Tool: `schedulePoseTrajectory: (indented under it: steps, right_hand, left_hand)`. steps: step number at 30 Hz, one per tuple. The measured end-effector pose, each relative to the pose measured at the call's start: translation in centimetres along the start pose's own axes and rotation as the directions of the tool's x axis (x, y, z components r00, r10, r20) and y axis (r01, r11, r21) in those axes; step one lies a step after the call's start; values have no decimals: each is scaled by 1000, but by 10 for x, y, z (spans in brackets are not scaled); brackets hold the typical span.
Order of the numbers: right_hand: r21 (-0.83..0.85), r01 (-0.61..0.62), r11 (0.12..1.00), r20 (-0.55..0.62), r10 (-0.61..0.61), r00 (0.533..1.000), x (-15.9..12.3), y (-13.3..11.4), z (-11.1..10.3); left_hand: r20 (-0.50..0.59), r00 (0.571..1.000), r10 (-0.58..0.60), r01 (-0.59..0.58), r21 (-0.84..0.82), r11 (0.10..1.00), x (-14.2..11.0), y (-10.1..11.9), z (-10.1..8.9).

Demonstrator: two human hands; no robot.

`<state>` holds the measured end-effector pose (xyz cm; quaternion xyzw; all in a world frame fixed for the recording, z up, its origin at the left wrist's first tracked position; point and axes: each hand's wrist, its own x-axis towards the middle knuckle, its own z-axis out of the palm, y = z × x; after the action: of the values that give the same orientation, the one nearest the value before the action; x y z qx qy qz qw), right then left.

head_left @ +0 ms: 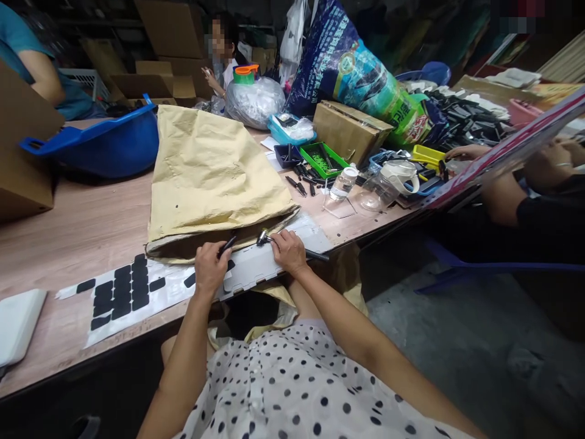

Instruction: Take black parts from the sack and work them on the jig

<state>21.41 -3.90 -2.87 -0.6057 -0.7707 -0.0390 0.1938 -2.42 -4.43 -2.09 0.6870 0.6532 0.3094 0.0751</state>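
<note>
Across the bench [91,207] lies a yellow sack [210,171], its mouth too dark to see into. Near that opening, the left hand [211,267] has its grip closed around a black piece [227,245], partly covered; the right hand [289,250] clasps a metal-headed tool [262,238], its middle hidden.

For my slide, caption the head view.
Left hand holding a black piece, right hand a metal-headed tool, by a sack.

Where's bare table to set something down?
Bare tabletop lies left of the paper sack, bordered by the blue basin behind and black pads in front. It's crowded right of the sack: green tray, bottle, jug.
</note>
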Motion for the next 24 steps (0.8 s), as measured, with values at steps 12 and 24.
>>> schedulePoseTrajectory:
  steps: [12, 24]
  right_hand:
    - [62, -2, 998, 11, 2, 1000, 2, 7, -2]
    - [474, 69, 878, -75, -38, 996, -22, -35, -8]
  left_hand:
    - [57, 991, 122, -110, -172, 979, -26, -1, 18]
    - [73, 994, 84, -64, -246, 967, -26, 1, 17]
